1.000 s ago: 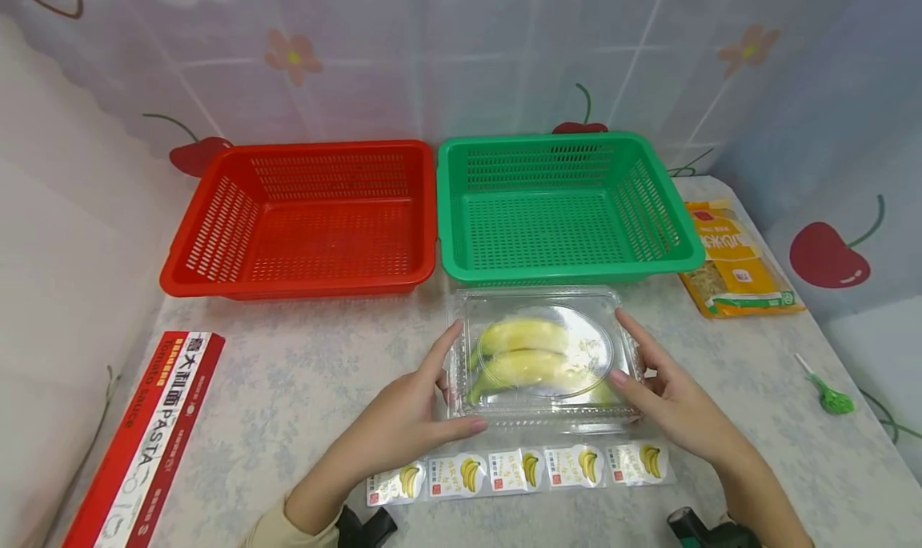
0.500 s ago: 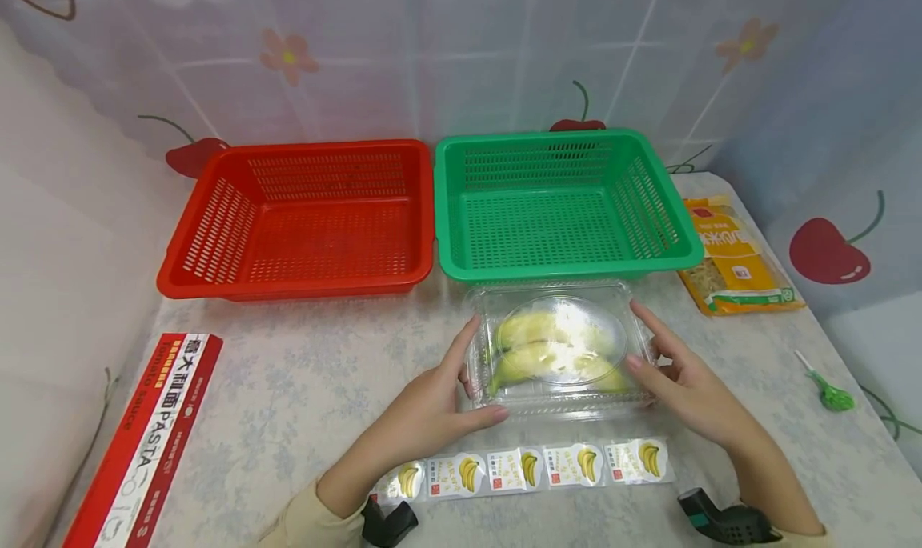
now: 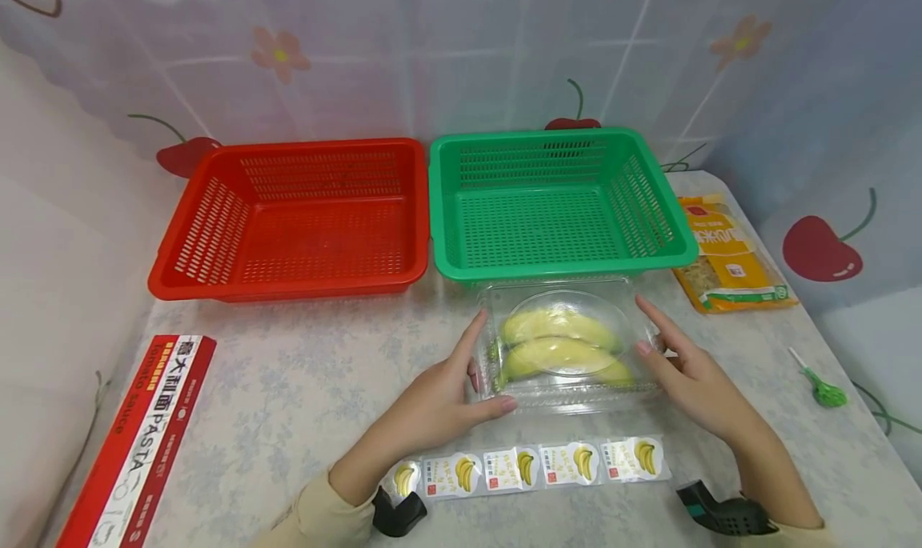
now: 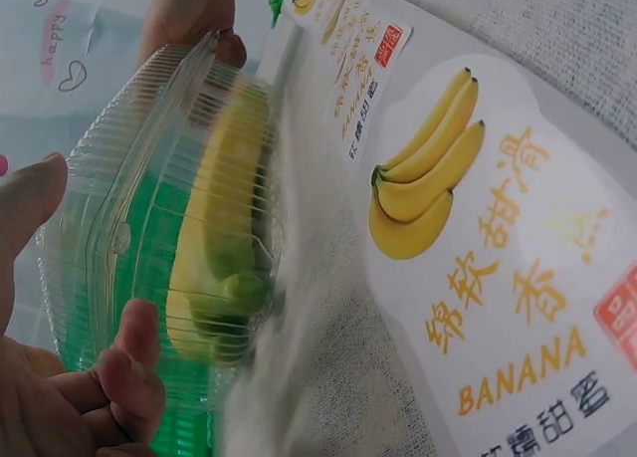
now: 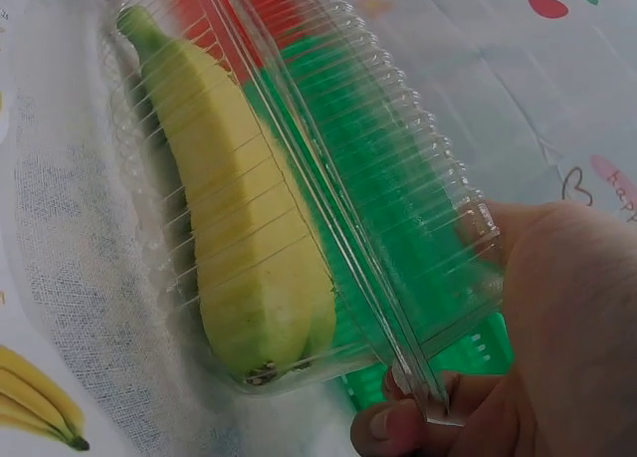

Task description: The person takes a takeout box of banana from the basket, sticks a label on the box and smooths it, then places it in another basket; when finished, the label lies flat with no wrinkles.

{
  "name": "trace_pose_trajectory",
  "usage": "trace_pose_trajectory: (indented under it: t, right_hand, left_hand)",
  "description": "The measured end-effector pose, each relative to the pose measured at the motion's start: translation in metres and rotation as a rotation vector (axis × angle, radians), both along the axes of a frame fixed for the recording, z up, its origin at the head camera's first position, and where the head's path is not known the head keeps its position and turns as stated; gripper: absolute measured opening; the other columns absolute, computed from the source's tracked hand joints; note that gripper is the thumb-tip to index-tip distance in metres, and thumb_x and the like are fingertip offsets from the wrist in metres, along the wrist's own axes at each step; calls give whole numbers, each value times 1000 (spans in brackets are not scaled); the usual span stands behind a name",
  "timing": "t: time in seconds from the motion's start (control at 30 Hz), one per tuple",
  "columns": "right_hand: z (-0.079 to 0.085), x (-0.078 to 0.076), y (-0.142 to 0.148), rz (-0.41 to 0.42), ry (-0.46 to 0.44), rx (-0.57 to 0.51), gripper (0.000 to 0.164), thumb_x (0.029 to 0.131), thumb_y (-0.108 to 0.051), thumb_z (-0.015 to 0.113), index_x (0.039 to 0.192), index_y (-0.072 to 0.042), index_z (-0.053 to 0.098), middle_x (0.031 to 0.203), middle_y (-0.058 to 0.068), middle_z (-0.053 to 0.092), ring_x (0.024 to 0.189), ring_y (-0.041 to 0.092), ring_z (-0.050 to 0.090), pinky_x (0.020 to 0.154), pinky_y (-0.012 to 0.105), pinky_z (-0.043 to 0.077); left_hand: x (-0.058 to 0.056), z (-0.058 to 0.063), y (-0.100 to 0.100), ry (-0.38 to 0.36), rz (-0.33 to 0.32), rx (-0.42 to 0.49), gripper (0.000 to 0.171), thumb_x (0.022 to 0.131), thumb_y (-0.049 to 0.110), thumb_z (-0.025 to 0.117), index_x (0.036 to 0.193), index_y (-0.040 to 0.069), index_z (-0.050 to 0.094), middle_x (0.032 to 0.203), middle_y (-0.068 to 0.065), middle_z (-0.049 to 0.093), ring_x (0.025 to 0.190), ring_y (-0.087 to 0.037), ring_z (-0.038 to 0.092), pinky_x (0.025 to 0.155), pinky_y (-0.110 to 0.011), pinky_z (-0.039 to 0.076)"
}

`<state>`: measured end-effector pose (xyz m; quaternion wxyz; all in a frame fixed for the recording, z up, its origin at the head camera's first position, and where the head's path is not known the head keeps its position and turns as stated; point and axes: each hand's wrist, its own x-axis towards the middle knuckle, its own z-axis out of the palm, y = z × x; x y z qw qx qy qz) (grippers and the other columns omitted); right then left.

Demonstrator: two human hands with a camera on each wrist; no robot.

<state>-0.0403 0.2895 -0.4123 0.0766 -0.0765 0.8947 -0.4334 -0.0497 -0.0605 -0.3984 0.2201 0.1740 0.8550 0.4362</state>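
A clear plastic clamshell box stands closed in front of the green basket, and two bananas show through its lid. My left hand grips the left end. Its thumb lies near the front corner in the head view, and its curled fingers are at the rim in the left wrist view. At the opposite end, my right hand holds the box; the right wrist view shows curled fingertips pinching the rim at a corner. One banana lies lengthwise behind the ribbed wall.
Behind the box stand a red basket and a green basket, side by side. A strip of banana labels lies nearer me. A red pasta box is at left; a yellow food bag and a green lollipop are at right.
Both hands have moved the clamshell box to the right and slightly away from me, close to the green basket. The glare on its lid has lessened, so the bananas show more plainly.
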Motion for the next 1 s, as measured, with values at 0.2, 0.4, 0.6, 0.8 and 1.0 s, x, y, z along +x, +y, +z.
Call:
trace_pose_trajectory:
  t: [0.2,0.4,0.6,0.8,1.0]
  right_hand:
    - [1,-2,3,-23,25,71,61,105,-25,50,157,-40,21,84,3,48,60,15,42,52,29,38]
    - [3,-3,4,-8,38,96,62,105,-25,49,157,-43,19,84,3,48,60,14,42,52,28,37]
    - [10,-1,2,-13,65,247,64,105,-31,49,158,-41,15,85,5,45,59,15,37,48,28,32]
    - [20,8,-10,-152,294,294,63,98,-26,61,155,-28,35,87,3,40,72,9,33,54,26,25]
    - [24,16,-38,-46,634,22,49,87,-8,71,134,-3,59,80,-6,39,66,1,31,56,19,27]
  left_hand:
    - [-3,1,4,16,5,-33,108,82,59,72,156,46,-6,89,4,59,56,-10,46,53,-27,42]
    - [-5,1,5,46,13,-70,110,81,61,73,157,44,-4,87,4,59,58,-12,48,55,-27,43]
    - [-2,5,1,74,52,-133,106,80,61,74,154,51,-2,87,5,57,58,-11,43,54,-27,40]
    - [8,17,-23,151,104,-169,94,85,58,70,155,50,8,90,3,58,53,-7,36,52,-25,37]
    - [31,23,-64,136,152,-197,79,89,49,70,150,54,20,96,7,55,54,-2,34,53,-22,37]
